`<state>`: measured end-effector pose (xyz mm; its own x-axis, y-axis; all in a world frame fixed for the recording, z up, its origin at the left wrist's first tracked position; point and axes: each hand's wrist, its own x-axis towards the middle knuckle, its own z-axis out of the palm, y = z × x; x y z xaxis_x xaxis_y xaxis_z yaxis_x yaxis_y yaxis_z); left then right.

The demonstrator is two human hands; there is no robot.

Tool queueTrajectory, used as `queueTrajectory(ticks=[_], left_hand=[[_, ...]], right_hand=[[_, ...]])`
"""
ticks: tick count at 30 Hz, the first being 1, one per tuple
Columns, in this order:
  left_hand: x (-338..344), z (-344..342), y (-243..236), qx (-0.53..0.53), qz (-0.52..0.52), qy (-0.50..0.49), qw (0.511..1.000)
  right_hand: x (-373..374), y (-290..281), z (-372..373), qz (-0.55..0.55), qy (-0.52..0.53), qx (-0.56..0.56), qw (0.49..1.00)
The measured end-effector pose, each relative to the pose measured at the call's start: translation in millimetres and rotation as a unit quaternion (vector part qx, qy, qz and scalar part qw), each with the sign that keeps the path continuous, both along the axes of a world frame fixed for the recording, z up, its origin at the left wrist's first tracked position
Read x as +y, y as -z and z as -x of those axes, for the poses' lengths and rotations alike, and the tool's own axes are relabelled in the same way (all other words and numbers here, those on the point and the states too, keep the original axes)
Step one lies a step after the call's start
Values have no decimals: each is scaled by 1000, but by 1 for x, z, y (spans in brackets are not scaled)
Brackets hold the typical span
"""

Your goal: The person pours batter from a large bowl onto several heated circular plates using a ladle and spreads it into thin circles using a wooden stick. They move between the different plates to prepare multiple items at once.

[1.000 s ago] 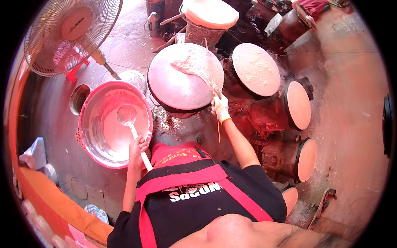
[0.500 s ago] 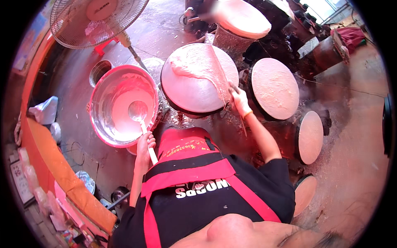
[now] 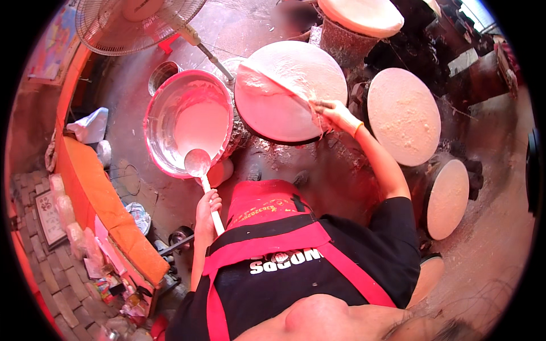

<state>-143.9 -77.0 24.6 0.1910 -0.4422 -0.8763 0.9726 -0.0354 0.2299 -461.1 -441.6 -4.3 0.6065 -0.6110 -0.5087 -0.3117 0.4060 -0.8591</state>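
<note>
- The griddle, round and dark-edged [image 3: 267, 116], stood in front of the person, its near left part showing bare and smooth.
- Pale batter [image 3: 310, 65] covered the far and right parts of the griddle, in a wet, streaky layer.
- A thin stick [image 3: 277, 83] slanted across the griddle from the far left to the right, along the edge of the batter.
- The right hand [image 3: 339, 117] was at the griddle's right edge, its fingers clamped on the stick's near end.
- The left hand [image 3: 209, 206] was nearer the body than the griddle and to its left, its fingers wrapped round the white handle of a ladle [image 3: 197, 162].
- The ladle's bowl was left of the griddle and nearer the body, over the near edge of a basin.
- That pink-rimmed basin [image 3: 149, 128], with pale liquid inside, stood just left of the griddle.
- Right of the griddle was a round pan [image 3: 404, 116] with a lumpy pale top.
- A fan [image 3: 139, 28] stood beyond the griddle, to its left.
</note>
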Motion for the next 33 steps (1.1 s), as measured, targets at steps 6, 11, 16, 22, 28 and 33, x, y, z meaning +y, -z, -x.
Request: queueTrajectory(ticks=[6, 11, 16, 22, 28, 33], left_hand=[[-10, -28, 8, -44, -23, 88, 995], [-44, -77, 22, -28, 24, 222, 974], [-50, -134, 28, -66, 43, 327, 942], [-7, -198, 37, -135, 40, 351, 926], [60, -226, 24, -206, -32, 261, 943], [100, -250, 34, -243, -31, 306, 920]], right_hand=[[95, -8, 57, -43, 52, 28, 997], [149, 8, 16, 12, 257, -31, 966], [256, 15, 16, -10, 231, 14, 973], [279, 18, -184, -42, 485, -172, 856], [118, 68, -412, 19, 539, -184, 822], [93, 139, -461, 121, 606, 82, 782]])
